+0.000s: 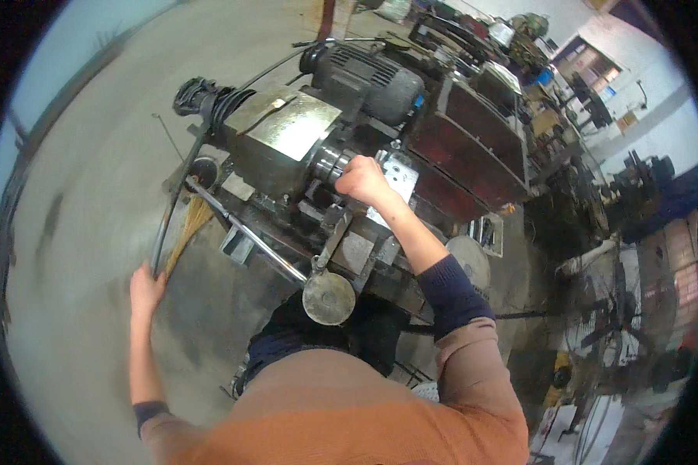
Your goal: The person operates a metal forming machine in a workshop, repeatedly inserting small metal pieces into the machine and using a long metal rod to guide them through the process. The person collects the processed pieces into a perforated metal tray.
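Right hand (363, 178): fingers curled in at the end of the metal spindle (327, 164); what lies inside them is hidden, so I cannot tell
Spindle: jutting from the right side of the headstock (267, 167)
Left hand (146, 287): wrapped around the lower end of a long dark lever (167, 225), left of the headstock
Bright plate (291, 124): on top of the headstock
Steel bar (256, 240): in front of the headstock; slanting
Motor (372, 81): behind the headstock
Cabinet (469, 147): dark red; right of the headstock
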`<state>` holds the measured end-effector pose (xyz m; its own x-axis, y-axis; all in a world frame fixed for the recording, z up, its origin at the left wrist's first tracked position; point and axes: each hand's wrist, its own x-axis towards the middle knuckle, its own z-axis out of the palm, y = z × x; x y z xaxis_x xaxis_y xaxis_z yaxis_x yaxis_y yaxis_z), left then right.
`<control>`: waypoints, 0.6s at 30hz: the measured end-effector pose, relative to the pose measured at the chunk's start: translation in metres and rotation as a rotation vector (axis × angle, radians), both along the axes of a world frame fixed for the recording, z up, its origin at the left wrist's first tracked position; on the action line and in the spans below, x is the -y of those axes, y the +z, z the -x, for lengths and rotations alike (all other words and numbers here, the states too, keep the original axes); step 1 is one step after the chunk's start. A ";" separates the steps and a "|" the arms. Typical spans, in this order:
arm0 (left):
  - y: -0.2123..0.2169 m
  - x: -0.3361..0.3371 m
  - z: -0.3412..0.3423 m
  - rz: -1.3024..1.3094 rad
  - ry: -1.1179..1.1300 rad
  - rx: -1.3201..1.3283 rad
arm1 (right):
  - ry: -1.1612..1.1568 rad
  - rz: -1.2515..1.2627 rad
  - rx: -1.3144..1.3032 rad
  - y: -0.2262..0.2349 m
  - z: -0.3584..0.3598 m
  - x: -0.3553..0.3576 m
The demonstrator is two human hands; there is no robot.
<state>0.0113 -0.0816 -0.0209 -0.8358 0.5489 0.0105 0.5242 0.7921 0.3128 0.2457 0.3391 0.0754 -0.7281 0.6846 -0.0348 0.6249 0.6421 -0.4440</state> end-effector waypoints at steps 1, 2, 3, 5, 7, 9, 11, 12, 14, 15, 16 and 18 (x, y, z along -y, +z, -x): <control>-0.004 0.002 0.003 -0.002 -0.002 -0.035 | -0.036 0.000 -0.003 0.003 0.002 0.002; 0.002 -0.006 0.002 0.036 -0.008 -0.007 | -0.047 -0.028 -0.047 0.000 -0.001 0.000; 0.016 -0.015 -0.004 0.076 -0.004 0.021 | -0.049 -0.038 -0.073 -0.006 0.000 -0.002; 0.023 -0.017 0.000 0.168 0.003 0.022 | -0.021 -0.023 -0.086 -0.001 -0.003 0.002; 0.018 -0.009 0.018 0.271 0.001 -0.038 | -0.026 -0.044 -0.163 -0.009 -0.005 0.001; 0.013 0.016 0.082 0.303 0.031 -0.228 | -0.048 -0.051 -0.215 -0.014 -0.006 0.000; 0.001 0.042 0.157 0.170 -0.207 -0.614 | -0.055 -0.049 -0.191 -0.014 0.001 0.000; 0.001 0.043 0.171 0.226 -0.194 -0.606 | -0.052 -0.072 -0.247 -0.021 -0.002 0.004; 0.002 0.040 0.187 0.276 -0.193 -0.592 | -0.032 -0.113 -0.238 -0.017 -0.003 -0.003; 0.004 0.032 0.188 0.267 -0.202 -0.593 | -0.034 -0.098 -0.188 -0.011 -0.005 -0.002; 0.005 0.026 0.185 0.256 -0.214 -0.593 | -0.033 -0.083 -0.206 -0.008 -0.004 0.001; 0.008 0.017 0.186 0.300 -0.116 -0.475 | -0.066 -0.050 -0.254 -0.006 -0.012 0.005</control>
